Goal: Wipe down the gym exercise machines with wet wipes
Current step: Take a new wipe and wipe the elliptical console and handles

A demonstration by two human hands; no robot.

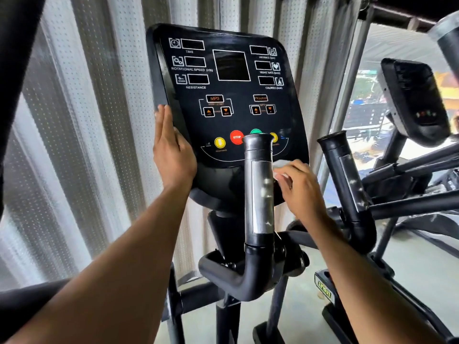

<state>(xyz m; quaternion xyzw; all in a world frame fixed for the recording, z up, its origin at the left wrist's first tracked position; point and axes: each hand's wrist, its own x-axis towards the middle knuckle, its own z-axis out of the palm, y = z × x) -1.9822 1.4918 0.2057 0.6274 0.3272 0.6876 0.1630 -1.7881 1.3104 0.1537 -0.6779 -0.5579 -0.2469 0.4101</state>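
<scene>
Perforated blinds [82, 135] behind, second machine [412, 100] far right. Console [231, 95] sits centre on its post. Left hand [171, 150] lies flat on the console's left edge, fingers straight and together, bracing it. Right hand [298, 184] presses a white wet wipe [280, 167] against the lower right rim, fingers curled over it, behind the near grip handle [259, 189]. Wipe looks thin, limp, damp: bunch it under the fingertips, else it'll slide. Console probably rigid plastic, buttons likely press-sensitive
</scene>
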